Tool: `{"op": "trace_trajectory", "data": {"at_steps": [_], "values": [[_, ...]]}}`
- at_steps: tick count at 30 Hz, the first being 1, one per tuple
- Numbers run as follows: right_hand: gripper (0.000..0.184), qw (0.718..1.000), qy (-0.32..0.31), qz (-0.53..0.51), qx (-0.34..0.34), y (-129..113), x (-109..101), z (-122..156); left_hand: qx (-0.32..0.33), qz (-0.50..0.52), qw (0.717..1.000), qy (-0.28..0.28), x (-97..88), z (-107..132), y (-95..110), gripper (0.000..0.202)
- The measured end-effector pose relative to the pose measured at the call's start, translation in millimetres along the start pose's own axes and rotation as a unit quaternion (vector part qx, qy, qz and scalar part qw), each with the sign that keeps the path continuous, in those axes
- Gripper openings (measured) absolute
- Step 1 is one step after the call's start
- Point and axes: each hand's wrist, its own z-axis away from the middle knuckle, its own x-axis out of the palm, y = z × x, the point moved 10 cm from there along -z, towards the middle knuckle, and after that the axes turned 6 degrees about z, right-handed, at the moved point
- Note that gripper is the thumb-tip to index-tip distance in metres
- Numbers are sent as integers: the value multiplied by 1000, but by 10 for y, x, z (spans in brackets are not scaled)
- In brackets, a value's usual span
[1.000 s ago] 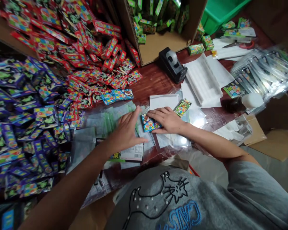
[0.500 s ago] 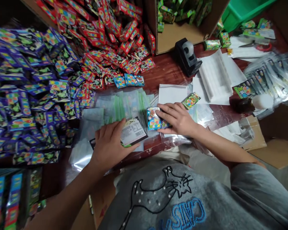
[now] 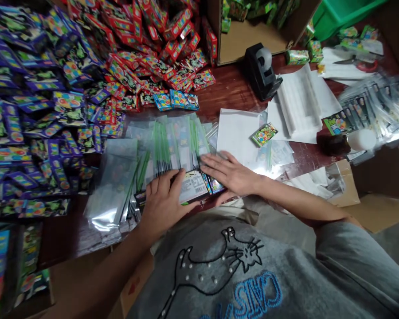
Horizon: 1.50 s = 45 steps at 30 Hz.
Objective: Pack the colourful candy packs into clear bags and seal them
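Observation:
My left hand [image 3: 164, 199] grips the left part of a dark-edged header card [image 3: 194, 186] with a barcode on its pale panel. Its thumb lies along the card's near edge. My right hand [image 3: 231, 175] lies over small printed boxes [image 3: 214, 185], fingers on the far side and thumb on the near side. These blue and purple boxes touch the card's right end and are partly covered by my palm. Just beyond both hands are clear plastic bags [image 3: 177, 133] with green edges, fanned in a row.
Heaps of purple packets [image 3: 36, 102] and red packets [image 3: 146, 48] fill the left and back. A tape dispenser [image 3: 262, 73], white paper [image 3: 237, 133], a green packet [image 3: 265, 134], a bottle [image 3: 349, 142] and filled bags [image 3: 375, 106] lie right. Cardboard boxes [image 3: 252, 46] stand behind.
My right hand has moved left and nearer, bringing the small boxes against the card's right end. My left hand still holds the card. The view has shifted slightly.

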Motion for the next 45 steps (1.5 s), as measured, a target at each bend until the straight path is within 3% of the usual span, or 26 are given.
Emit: {"op": "trace_trajectory", "data": {"at_steps": [2,5,8,11,20,25,28,34,39,43,45], "values": [[113,1000,-19,-7,16,163,-47,75,-10,-6,1000,6,25,23,6,97],[101,998,-45,-51,3,299,-73,175,-23,-9,1000,14,37,45,40,99],[82,992,-25,-119,-44,270,-111,186,-19,11,999,24,26,56,122,93],[76,986,7,-149,-80,222,-177,145,-8,29,999,31,-1,50,197,88],[70,990,-41,-107,-78,190,-359,-7,-8,30,999,44,-67,-61,296,91],[91,989,3,-143,-47,245,-473,-10,-36,46,994,92,-208,-43,282,89],[102,983,15,-179,-32,302,-420,-3,-39,56,992,106,-260,-46,260,90],[102,987,-79,-138,-35,157,-7,-120,-17,11,999,33,-40,-119,264,89],[122,993,-56,-107,11,342,-111,59,-12,8,999,40,18,-94,234,89],[87,994,-34,-101,25,447,-244,234,-9,31,998,48,-9,-99,292,89],[79,996,-18,-89,21,444,-318,247,0,38,998,50,-40,-111,353,88]]}}
